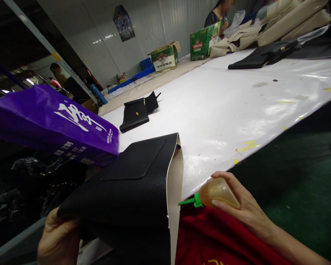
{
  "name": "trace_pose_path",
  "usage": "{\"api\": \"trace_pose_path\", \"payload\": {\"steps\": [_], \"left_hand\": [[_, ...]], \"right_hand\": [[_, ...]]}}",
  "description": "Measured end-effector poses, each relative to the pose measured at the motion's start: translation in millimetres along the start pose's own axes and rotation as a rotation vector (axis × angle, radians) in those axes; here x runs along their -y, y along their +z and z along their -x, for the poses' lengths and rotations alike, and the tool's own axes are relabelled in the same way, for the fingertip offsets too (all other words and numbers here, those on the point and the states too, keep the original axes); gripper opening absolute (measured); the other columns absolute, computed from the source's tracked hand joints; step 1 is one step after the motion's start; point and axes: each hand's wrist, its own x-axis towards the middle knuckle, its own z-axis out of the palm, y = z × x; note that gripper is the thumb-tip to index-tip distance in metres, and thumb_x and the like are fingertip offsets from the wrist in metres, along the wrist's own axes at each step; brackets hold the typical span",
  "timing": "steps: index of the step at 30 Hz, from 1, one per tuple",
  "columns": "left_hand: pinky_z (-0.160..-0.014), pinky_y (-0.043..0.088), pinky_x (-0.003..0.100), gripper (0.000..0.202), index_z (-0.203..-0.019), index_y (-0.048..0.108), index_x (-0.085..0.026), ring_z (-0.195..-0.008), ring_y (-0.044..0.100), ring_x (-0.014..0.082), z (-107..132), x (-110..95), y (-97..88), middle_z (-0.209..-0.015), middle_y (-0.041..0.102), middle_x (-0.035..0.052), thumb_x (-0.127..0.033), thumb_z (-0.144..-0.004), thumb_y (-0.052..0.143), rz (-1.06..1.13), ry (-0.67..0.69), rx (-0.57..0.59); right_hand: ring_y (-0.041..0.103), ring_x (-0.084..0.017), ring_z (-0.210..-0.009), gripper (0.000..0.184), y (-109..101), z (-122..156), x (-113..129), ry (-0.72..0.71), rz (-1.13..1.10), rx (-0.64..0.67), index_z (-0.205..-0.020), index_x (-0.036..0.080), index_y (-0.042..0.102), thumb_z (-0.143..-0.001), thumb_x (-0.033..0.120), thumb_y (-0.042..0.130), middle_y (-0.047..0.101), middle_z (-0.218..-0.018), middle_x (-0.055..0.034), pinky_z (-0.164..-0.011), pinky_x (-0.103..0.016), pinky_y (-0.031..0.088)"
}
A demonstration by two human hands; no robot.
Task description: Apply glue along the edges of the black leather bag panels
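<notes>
A large black leather-like piece (127, 191) with a stitched panel and a pale lining stands tilted at the near table edge. My left hand (59, 235) is closed on its lower left end, with part of the fingers hidden beneath it. In my right hand (242, 202) is a squeeze bottle (216, 193) of amber liquid, gripped between thumb and fingers. Its green nozzle tip touches or nearly touches the pale edge at the open side of the black piece. Small whitish drops show along that edge.
A white table (204, 121) carries a smaller black piece (136, 114) and more black pieces (253, 59). At left is a purple bag (49, 121). Green cartons (164, 59), beige rolls (289, 22) and a person (216, 16) are at the back.
</notes>
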Motion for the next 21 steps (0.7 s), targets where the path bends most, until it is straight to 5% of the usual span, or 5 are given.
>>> {"api": "trace_pose_path", "payload": {"steps": [6, 11, 17, 21], "left_hand": [[-0.074, 0.05, 0.018, 0.028, -0.067, 0.071, -0.029, -0.067, 0.063, 0.0112, 1.8, -1.1, 2.3, -0.067, 0.072, -0.0105, -0.015, -0.044, 0.077, -0.002, 0.008, -0.021], [-0.075, 0.05, 0.019, 0.025, -0.063, 0.071, -0.03, -0.068, 0.063, 0.0124, 6.3, -4.6, 9.2, -0.066, 0.072, -0.0102, -0.016, -0.043, 0.077, -0.013, 0.007, -0.02], [-0.069, 0.051, 0.017, 0.028, -0.06, 0.07, -0.029, -0.063, 0.063, 0.0106, 7.9, -8.1, 14.1, -0.063, 0.072, -0.0103, -0.012, -0.038, 0.076, 0.007, -0.002, -0.045], [-0.067, 0.052, 0.017, 0.029, -0.06, 0.071, -0.029, -0.062, 0.064, 0.0107, 8.8, -5.9, 12.3, -0.063, 0.072, -0.0102, -0.012, -0.038, 0.077, 0.005, 0.016, -0.03]], "right_hand": [[0.058, -0.023, -0.095, 0.048, 2.3, -5.0, -4.6, 0.004, 0.016, -0.152, -0.121, 0.029, 0.044, -0.083, 0.053, 0.064, 0.056, -0.112, -0.0019, -0.084, -0.032, 0.047], [0.061, -0.024, -0.095, 0.051, 11.2, 16.0, 2.2, 0.104, -0.055, 0.042, -0.124, 0.03, 0.044, -0.083, 0.054, 0.062, 0.059, -0.112, -0.0017, -0.082, -0.032, 0.05], [0.059, -0.024, -0.094, 0.05, 9.7, 13.0, 0.2, 0.106, -0.05, -0.112, -0.12, 0.029, 0.044, -0.082, 0.056, 0.062, 0.056, -0.112, -0.0024, -0.081, -0.031, 0.05], [0.06, -0.025, -0.097, 0.054, 12.6, 18.5, -1.3, 0.154, -0.14, 0.053, -0.124, 0.031, 0.043, -0.081, 0.055, 0.065, 0.058, -0.114, -0.002, -0.086, -0.034, 0.049]]}}
